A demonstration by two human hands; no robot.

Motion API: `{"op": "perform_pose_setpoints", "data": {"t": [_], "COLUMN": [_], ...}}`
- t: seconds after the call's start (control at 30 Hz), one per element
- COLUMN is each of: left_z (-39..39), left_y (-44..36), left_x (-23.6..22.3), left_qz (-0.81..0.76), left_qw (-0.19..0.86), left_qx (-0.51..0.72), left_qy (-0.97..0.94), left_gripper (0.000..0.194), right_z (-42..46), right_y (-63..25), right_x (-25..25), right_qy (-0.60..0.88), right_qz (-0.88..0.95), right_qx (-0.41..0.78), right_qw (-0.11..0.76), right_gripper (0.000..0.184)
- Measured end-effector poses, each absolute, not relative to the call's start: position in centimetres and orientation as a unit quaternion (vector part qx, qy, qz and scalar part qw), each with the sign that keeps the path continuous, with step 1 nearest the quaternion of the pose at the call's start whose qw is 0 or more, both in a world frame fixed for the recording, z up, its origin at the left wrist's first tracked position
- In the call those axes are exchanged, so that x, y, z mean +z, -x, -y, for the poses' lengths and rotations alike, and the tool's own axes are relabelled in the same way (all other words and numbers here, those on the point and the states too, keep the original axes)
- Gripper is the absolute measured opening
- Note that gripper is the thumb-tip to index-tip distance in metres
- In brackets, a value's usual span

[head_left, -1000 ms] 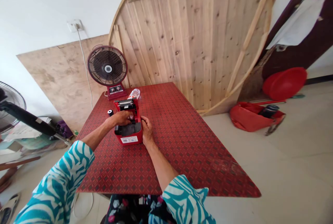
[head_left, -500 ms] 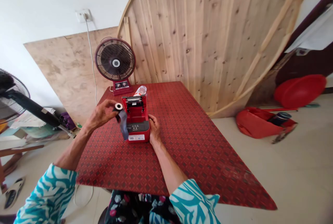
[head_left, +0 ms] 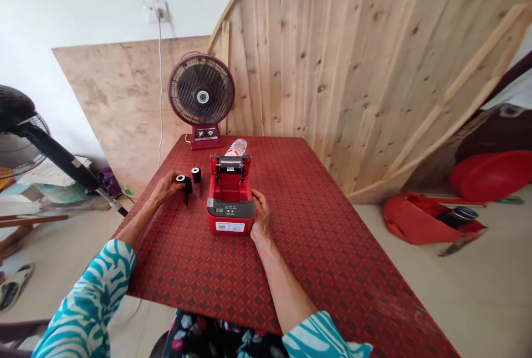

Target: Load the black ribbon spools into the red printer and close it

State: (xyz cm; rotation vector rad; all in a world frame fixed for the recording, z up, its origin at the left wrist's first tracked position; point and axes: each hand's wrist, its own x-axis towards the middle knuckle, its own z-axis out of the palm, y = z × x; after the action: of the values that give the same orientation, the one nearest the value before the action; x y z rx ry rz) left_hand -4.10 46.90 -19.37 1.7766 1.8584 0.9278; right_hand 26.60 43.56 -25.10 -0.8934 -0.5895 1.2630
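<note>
Upper left of centre, we see a table fan (head_left: 202, 97) with 2 knobs (head_left: 201, 134) and a wall socket (head_left: 156, 11) with a white cord (head_left: 160, 86). A knotty plank panel (head_left: 332, 70) spans the upper right. We find a red bag (head_left: 409, 219) at right, a standing fan (head_left: 54, 148) at the left edge, and a slipper (head_left: 15, 286) at lower left.

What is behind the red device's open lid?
A clear plastic bottle with red markings shows above the lid; its lower part is covered by the lid.
</note>
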Motion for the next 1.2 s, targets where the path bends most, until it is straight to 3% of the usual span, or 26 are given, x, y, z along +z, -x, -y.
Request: {"op": "perform_pose_setpoints", "data": {"t": [0.27, 0.37, 0.5, 0.6, 0.8, 0.97, 1.1, 1.2], "left_z": [-48.1, -50.3, -52.8, -53.2, -51.2, -46.7, -42.9, -41.8], "left_y": [4.6, 3.7, 2.0, 0.9, 0.5, 0.7, -2.5, -6.3], "left_x": [-17.0, -16.0, -15.5, -15.4, -13.5, -11.0, -9.4, -8.8], "left_qz": [-0.639, -0.645, -0.641, -0.644, -0.654, -0.552, -0.519, -0.467], "left_qw": [0.236, 0.241, 0.283, 0.295, 0.269, 0.364, 0.373, 0.302], "left_qx": [0.345, 0.298, 0.208, 0.181, 0.261, 0.419, 0.357, 0.26], "left_qy": [-0.646, -0.661, -0.683, -0.682, -0.657, -0.622, -0.681, -0.789], "left_gripper": [0.065, 0.057, 0.028, 0.018, 0.031, 0.04, 0.046, 0.039], "right_z": [-43.4, -43.4, -43.6, -43.6, -43.5, -43.7, -43.9, -43.9], "right_y": [-26.6, -26.6, -26.6, -26.6, -26.6, -26.4, -26.2, -26.2], "right_x": [-25.2, -25.2, -25.5, -25.7, -25.1, -25.0, -25.3, -25.3], "right_qy": [0.404, 0.406, 0.422, 0.423, 0.423, 0.413, 0.407, 0.405], "right_qz": [0.264, 0.268, 0.283, 0.296, 0.279, 0.285, 0.312, 0.329], "right_qx": [0.56, 0.558, 0.543, 0.542, 0.549, 0.545, 0.523, 0.515], "right_qw": [0.673, 0.673, 0.669, 0.663, 0.665, 0.672, 0.68, 0.68], "right_gripper": [0.046, 0.045, 0.044, 0.043, 0.046, 0.045, 0.04, 0.039]}}
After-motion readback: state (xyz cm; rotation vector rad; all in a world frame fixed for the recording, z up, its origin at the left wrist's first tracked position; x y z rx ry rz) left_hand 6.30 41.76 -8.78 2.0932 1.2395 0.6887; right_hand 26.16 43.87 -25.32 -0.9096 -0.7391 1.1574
